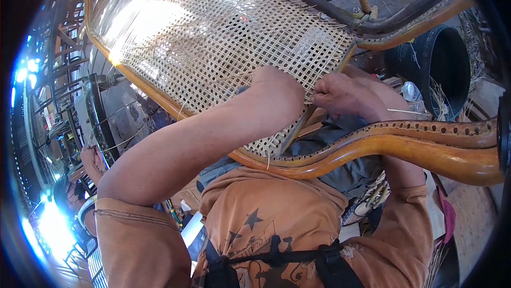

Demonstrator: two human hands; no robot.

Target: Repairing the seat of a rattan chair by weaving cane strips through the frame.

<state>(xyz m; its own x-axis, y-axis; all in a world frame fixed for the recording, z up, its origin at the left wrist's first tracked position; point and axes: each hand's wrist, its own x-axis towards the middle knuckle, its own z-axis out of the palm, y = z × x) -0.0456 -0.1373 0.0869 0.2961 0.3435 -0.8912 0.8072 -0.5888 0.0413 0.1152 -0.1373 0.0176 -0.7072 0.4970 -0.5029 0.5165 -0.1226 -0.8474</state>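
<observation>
A woven cane panel (pixel 213 48) with an open lattice fills a curved wooden chair frame (pixel 319 166). My left forearm crosses over the panel, and my left hand (pixel 285 93) bends down at its lower right edge; its fingers are hidden. Just to the right, beside the frame's crosspiece (pixel 303 126), my right hand (pixel 343 96) is closed with its fingers curled. What it holds is hidden. A pale thin strand (pixel 410 111) sticks out past my right wrist. Along the near rail runs a groove with a row of holes.
A black bucket (pixel 450 67) lies at the right, with loose cane strips (pixel 439 99) by its mouth. Crumpled clear plastic (pixel 410 91) is near it. A pink cloth (pixel 447 213) hangs at lower right. Far left, another person's hand (pixel 93 160) works by a dark curved frame (pixel 96 112).
</observation>
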